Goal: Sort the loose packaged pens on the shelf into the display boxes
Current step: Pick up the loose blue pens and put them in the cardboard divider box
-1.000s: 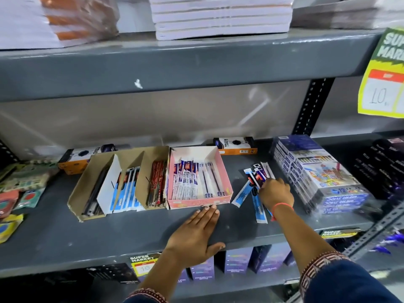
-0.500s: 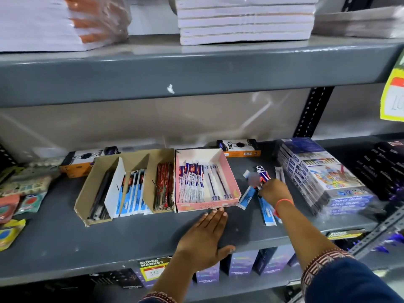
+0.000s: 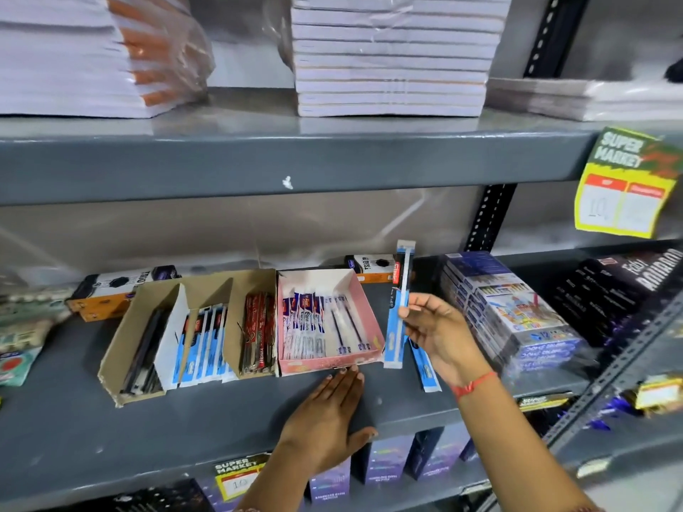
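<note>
your right hand [image 3: 439,334] pinches a blue pen pack [image 3: 398,312] upright, at 3 o'clock of the pink box [image 3: 332,362], likely to read it. left hand [image 3: 329,412], fingers together, rests flat on the shelf [image 3: 111,430].

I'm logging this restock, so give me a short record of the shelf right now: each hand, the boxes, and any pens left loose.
right hand: holding a blue-packaged pen upright, lifted off the shelf
left hand: flat on the shelf, fingertips at the pink box's front edge
pink box: partly filled with white-and-blue packs
cardboard box: three compartments, dark, blue and red packs
loose pens: at least one blue pack lying under the right hand
</note>
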